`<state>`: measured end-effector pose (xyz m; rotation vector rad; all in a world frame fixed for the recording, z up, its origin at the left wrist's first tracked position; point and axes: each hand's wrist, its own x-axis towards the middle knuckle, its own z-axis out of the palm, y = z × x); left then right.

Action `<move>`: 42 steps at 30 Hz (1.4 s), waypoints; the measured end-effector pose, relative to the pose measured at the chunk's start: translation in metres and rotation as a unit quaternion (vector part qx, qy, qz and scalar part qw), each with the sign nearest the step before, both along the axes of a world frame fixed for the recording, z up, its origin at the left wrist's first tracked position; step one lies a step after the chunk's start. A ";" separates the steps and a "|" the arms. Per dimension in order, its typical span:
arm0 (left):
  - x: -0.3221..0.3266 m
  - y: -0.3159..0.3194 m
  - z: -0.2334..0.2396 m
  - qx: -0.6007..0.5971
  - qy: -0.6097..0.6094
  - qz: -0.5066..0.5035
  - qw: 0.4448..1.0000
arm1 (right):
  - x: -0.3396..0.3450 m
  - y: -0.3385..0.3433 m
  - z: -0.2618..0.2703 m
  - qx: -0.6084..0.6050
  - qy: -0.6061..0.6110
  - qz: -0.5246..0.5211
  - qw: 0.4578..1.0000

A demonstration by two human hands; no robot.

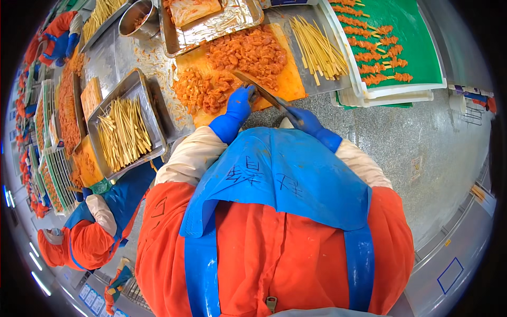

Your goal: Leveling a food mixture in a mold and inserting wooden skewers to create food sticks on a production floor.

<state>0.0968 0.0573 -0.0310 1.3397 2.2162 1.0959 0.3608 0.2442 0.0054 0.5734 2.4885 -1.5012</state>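
My right hand [304,119], in a blue glove, is closed round the handle of a knife [269,96]. The blade points up and left, over the near edge of an orange cutting board [292,65]. My left hand [242,104], also blue-gloved, is at the board's near edge, its fingers against the blade or just beside it; what they hold, if anything, is hidden. Beyond the knife lies a large heap of diced, reddish marinated meat [249,51]. A smaller heap of meat pieces [198,89] lies on the board's left part.
Loose bamboo skewers [319,49] lie right of the board, beside a white-rimmed tray [366,93] of meat skewers on green. A steel tray [158,148] of skewers stands left. Behind are a metal tray [233,23] and a steel pot [136,20]. A co-worker [93,237] stands at left.
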 end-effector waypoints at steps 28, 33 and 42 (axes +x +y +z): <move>-0.033 0.010 0.003 -0.135 0.119 0.013 0.984 | 0.020 0.023 0.062 -0.046 -0.054 -0.058 0.996; -0.055 -0.019 0.046 -0.038 0.107 0.128 0.985 | 0.048 0.018 0.054 -0.043 0.016 -0.080 0.996; -0.017 -0.003 -0.002 -0.091 0.094 -0.062 0.990 | 0.035 0.023 0.054 0.004 0.004 -0.073 0.997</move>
